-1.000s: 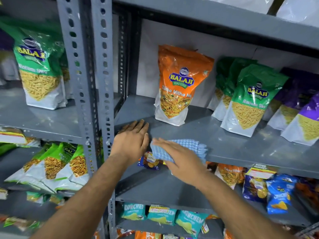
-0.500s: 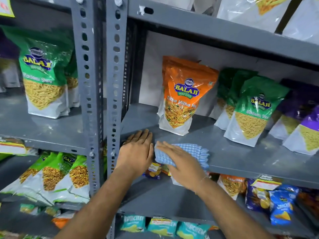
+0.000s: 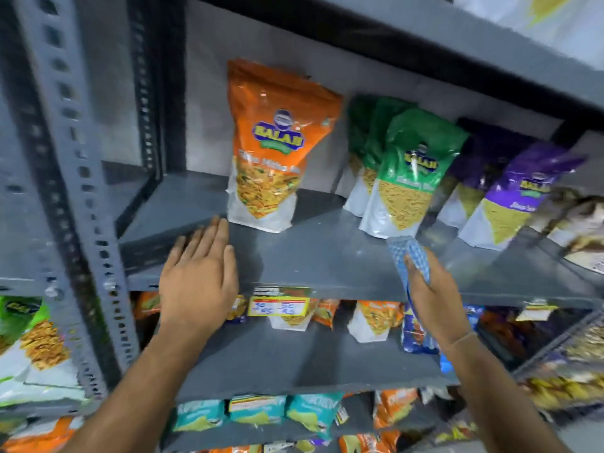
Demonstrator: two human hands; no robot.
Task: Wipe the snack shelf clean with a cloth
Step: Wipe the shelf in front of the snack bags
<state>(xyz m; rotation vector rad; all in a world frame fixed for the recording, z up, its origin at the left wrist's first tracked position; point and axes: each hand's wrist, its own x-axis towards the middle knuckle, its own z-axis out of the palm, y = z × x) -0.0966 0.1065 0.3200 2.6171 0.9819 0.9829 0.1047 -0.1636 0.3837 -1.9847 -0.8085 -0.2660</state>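
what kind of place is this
Most likely a small grocery or snack shop. Grey metal shelves hold rows of branded snack packs, such as an orange pack and a green pack, and a handwritten yellow price tag hangs on the shelf edge.

"BALAJI" shows, blurred, on the orange pouch (image 3: 273, 148), the green pouch (image 3: 413, 171) and the purple pouch (image 3: 519, 197), while the yellow price tag (image 3: 279, 305) bears handwritten figures too blurred to read.

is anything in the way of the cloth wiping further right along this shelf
Yes. The green snack bag stands just behind the cloth in the right hand, and purple bags crowd the shelf further right.
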